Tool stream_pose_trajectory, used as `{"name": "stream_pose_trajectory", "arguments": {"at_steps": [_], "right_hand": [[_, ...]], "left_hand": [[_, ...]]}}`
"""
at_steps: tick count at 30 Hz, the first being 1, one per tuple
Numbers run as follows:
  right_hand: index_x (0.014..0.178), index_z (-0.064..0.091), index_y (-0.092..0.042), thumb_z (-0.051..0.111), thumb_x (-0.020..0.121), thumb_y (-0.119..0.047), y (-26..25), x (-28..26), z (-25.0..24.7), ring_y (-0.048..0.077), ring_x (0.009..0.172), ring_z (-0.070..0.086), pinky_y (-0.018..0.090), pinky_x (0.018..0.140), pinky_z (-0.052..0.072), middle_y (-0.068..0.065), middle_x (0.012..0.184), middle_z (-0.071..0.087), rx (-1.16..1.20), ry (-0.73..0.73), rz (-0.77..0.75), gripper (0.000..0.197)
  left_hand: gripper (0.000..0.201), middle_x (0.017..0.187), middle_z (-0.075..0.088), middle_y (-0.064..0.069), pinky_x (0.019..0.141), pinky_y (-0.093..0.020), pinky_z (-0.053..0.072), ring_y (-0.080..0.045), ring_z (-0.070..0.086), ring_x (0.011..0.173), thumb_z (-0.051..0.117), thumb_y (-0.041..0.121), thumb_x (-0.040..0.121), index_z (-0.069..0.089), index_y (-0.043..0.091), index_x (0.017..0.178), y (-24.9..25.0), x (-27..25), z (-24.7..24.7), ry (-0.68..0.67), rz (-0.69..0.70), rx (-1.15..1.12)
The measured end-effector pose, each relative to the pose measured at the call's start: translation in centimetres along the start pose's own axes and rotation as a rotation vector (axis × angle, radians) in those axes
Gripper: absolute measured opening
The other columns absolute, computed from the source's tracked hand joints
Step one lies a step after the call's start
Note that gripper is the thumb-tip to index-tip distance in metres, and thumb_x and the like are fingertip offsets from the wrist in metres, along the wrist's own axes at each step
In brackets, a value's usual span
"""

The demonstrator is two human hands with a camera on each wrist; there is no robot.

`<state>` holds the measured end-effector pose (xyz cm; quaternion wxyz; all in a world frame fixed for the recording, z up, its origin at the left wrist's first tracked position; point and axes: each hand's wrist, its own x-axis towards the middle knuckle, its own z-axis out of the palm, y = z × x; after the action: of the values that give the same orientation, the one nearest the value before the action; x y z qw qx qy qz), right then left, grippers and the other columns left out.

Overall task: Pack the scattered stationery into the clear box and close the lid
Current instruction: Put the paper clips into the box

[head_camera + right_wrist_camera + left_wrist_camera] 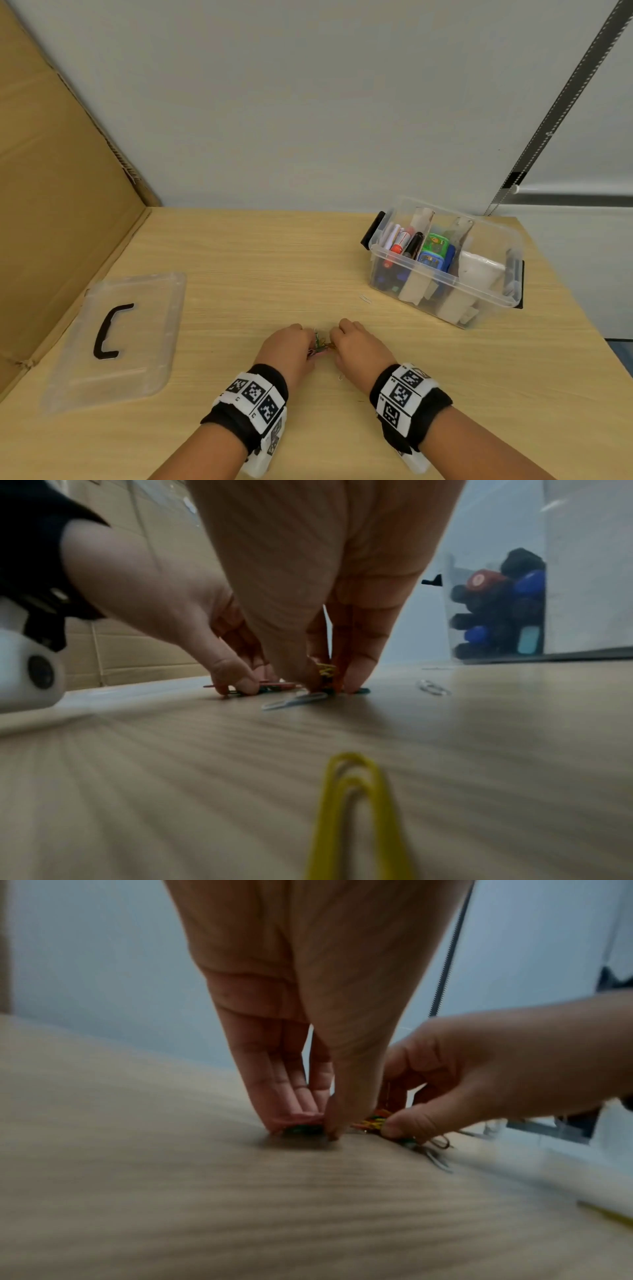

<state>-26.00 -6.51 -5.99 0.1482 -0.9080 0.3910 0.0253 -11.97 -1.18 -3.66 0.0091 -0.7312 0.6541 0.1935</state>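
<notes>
A small heap of coloured paper clips [321, 344] lies on the wooden table, near its front middle. My left hand [310, 337] and right hand [334, 337] meet over it, fingertips on the tabletop. In the left wrist view, the left hand [308, 1126] pinches green clips between thumb and fingers. My right hand [325, 685] pinches yellow and orange clips [325, 672]. The clear box [479, 289] stands open at the back right, holding markers, erasers and cardboard dividers. Its clear lid [137, 342] with a black handle lies flat at the left.
Loose clips lie around the hands: a pale one [365, 298] toward the box, one [341, 378] under my right wrist, a yellow one [356, 804] and a light blue one [294, 700]. A cardboard wall [51, 205] lines the left edge.
</notes>
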Motion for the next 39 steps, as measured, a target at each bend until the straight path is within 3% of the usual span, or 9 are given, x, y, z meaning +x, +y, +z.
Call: {"name": "stream_pose_trajectory", "arguments": {"at_steps": [4, 8, 14, 17, 22, 27, 30, 33, 39], "right_hand": [[0.107, 0.056, -0.008, 0.049, 0.090, -0.011, 0.6, 0.3, -1.0, 0.022, 0.096, 0.054, 0.026, 0.074, 0.041, 0.008, 0.107, 0.055, 0.167, 0.025, 0.142, 0.019], [0.095, 0.062, -0.015, 0.062, 0.085, -0.007, 3.0, -0.1, -1.6, 0.012, 0.072, 0.057, 0.021, 0.068, 0.050, 0.001, 0.085, 0.060, 0.805, 0.071, 0.379, 0.012], [0.103, 0.059, 0.000, 0.038, 0.090, 0.006, 4.4, -2.5, -2.2, 0.019, 0.067, 0.055, 0.026, 0.061, 0.052, 0.010, 0.077, 0.054, 1.888, 0.029, 0.499, 0.025], [0.085, 0.053, -0.005, 0.037, 0.087, -0.008, 4.5, -3.6, -2.7, 0.017, 0.062, 0.051, 0.024, 0.050, 0.049, 0.008, 0.074, 0.051, 2.074, -0.042, 0.494, 0.016], [0.070, 0.044, -0.015, 0.047, 0.097, -0.031, 4.9, -4.8, -3.4, 0.011, 0.046, 0.033, 0.022, 0.040, 0.027, 0.000, 0.061, 0.045, 1.478, -0.130, 0.441, 0.032], [0.078, 0.049, -0.020, 0.059, 0.090, -0.035, 5.2, -6.6, -3.1, 0.007, 0.062, 0.043, 0.021, 0.060, 0.039, -0.007, 0.073, 0.050, 0.550, -0.285, 0.243, 0.021], [0.076, 0.048, -0.027, 0.073, 0.074, -0.042, 4.6, -7.3, -2.3, 0.009, 0.069, 0.049, 0.022, 0.061, 0.039, -0.009, 0.078, 0.055, 0.389, -0.388, 0.310, 0.029], [0.079, 0.049, -0.024, 0.064, 0.083, -0.033, 4.0, -7.2, -1.8, 0.015, 0.076, 0.054, 0.021, 0.058, 0.037, -0.005, 0.083, 0.057, 0.267, -0.320, 0.287, 0.018], [0.084, 0.046, -0.019, 0.046, 0.090, -0.025, 3.0, -6.9, -2.0, 0.017, 0.072, 0.049, 0.022, 0.054, 0.035, -0.001, 0.083, 0.052, 0.083, -0.273, 0.234, 0.009]], "left_hand": [[0.029, 0.118, 0.054, -0.012, 0.081, -0.033, 0.044, -0.028, 0.055, 0.106, 0.047, 0.007, 0.091, 0.052, 0.008, 0.120, 0.7, 0.0, 0.0, -0.024, 0.021, 0.156], [0.033, 0.119, 0.053, -0.011, 0.084, -0.033, 0.044, -0.027, 0.052, 0.109, 0.047, 0.004, 0.090, 0.050, 0.010, 0.122, 0.5, 0.0, 0.2, -0.010, -0.005, 0.115], [0.029, 0.115, 0.058, -0.008, 0.088, -0.031, 0.046, -0.024, 0.054, 0.106, 0.051, 0.012, 0.090, 0.053, 0.012, 0.119, 0.0, 0.2, 0.1, -0.038, -0.061, 0.011], [0.027, 0.114, 0.057, -0.008, 0.084, -0.029, 0.044, -0.024, 0.054, 0.103, 0.047, 0.011, 0.092, 0.056, 0.013, 0.117, -0.3, 0.2, 0.3, -0.021, -0.036, 0.003], [0.015, 0.096, 0.058, 0.001, 0.075, -0.023, 0.044, -0.016, 0.057, 0.087, 0.049, 0.011, 0.093, 0.060, 0.018, 0.100, -1.9, -0.3, 0.2, 0.080, -0.045, -0.285], [0.021, 0.092, 0.061, -0.005, 0.070, -0.023, 0.051, -0.015, 0.059, 0.076, 0.050, 0.003, 0.093, 0.058, 0.017, 0.107, -3.2, -0.9, -0.4, -0.006, -0.101, -0.972], [0.029, 0.081, 0.051, -0.007, 0.066, -0.027, 0.047, -0.016, 0.051, 0.071, 0.037, -0.006, 0.095, 0.056, 0.008, 0.112, -2.5, -0.9, -0.4, -0.085, -0.209, -1.433], [0.029, 0.073, 0.043, -0.007, 0.060, -0.028, 0.039, -0.019, 0.045, 0.065, 0.026, -0.011, 0.088, 0.051, 0.004, 0.087, -1.9, -0.7, -0.4, -0.053, -0.313, -1.683], [0.017, 0.065, 0.032, -0.001, 0.050, -0.024, 0.028, -0.013, 0.033, 0.053, 0.035, 0.006, 0.081, 0.036, 0.015, 0.067, -2.2, -0.6, -0.5, -0.019, -0.338, -1.563]]}}
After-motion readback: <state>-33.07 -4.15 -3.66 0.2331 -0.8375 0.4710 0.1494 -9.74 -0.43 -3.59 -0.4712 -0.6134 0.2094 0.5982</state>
